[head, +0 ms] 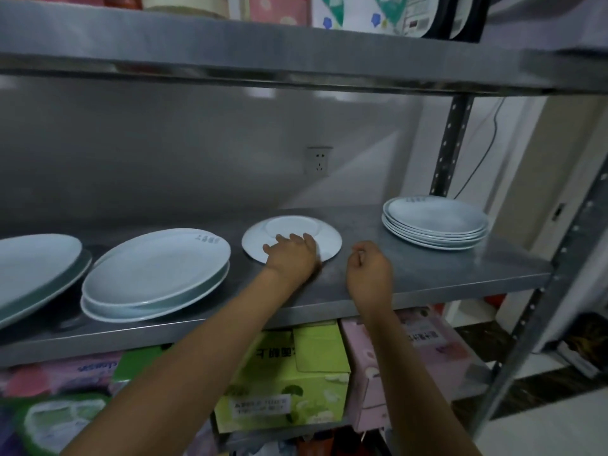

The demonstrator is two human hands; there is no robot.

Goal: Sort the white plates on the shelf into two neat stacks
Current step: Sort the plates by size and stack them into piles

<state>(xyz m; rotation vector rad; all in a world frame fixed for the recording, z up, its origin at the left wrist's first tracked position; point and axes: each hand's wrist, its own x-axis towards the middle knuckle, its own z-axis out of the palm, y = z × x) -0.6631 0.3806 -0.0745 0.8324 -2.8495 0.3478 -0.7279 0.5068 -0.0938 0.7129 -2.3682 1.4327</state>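
Observation:
On the steel shelf [427,274] a single white plate [296,227] lies upside down in the middle. My left hand [291,255] rests flat on its near rim, fingers fairly straight. My right hand [370,268] hovers just right of that plate with fingers loosely curled, holding nothing. At the back right stands a neat stack of several white plates [436,222]. Left of centre, two large white plates [154,274] sit one on the other, a bit askew. More large plates [36,268] reach out of view at the far left.
The upper shelf [296,57] hangs low overhead with packages on it. A perforated upright post [449,143] stands at the back right, another at the front right. A wall socket [319,159] is behind. Cardboard boxes [289,373] fill the shelf below.

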